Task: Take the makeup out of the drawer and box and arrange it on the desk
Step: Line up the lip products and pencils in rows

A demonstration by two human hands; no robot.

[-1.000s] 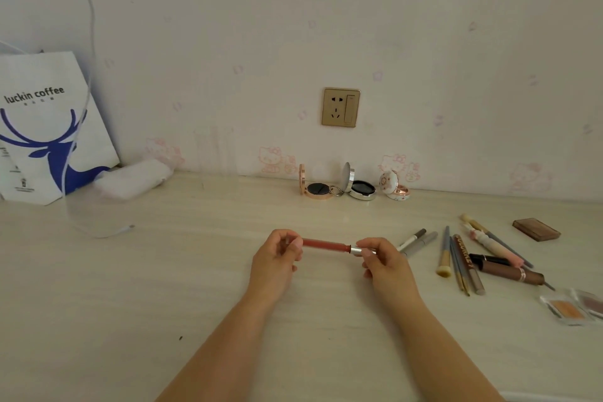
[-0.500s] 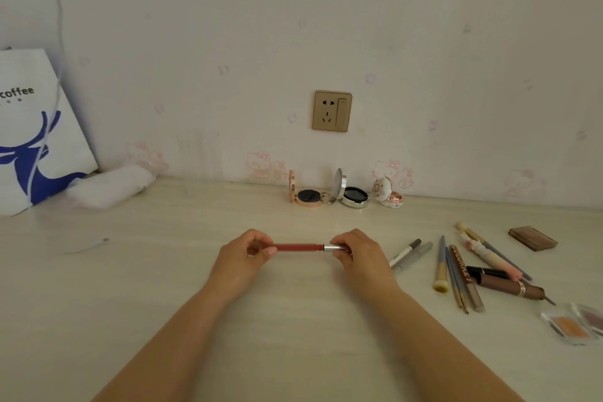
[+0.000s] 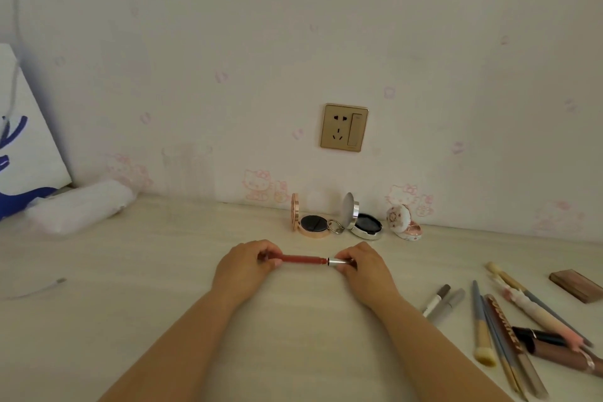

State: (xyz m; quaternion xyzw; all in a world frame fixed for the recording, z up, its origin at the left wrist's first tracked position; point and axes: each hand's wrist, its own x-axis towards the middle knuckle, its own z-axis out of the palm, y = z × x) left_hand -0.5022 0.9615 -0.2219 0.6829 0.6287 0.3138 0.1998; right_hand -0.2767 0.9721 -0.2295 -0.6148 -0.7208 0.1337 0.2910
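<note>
Item in hand: one slim red lip pencil with a silver cap end, held level between both hands. My left hand is closed on the red end, thumb and fingertips pinching it; my right hand is closed on the silver cap the same way. A dark line shows where cap meets barrel; I cannot tell whether the cap is loosened.

Change on record: against the two earlier views, the pencil sits farther back on the desk, closer to the compacts, and appears lower, at or just above the surface. The coffee bag has slid toward the left edge of view. The grip itself reads the same. I judge this as the setting-down step, nearly complete.

Behind the pencil, along the wall: rose-gold compact, silver compact, white patterned compact, all open.

To the right, well apart: two grey-capped pens, a cream-tipped brush, assorted pencils and tubes, a brown palette.

Left: white pouch, cable end.

Drawer and box: not in view.
</note>
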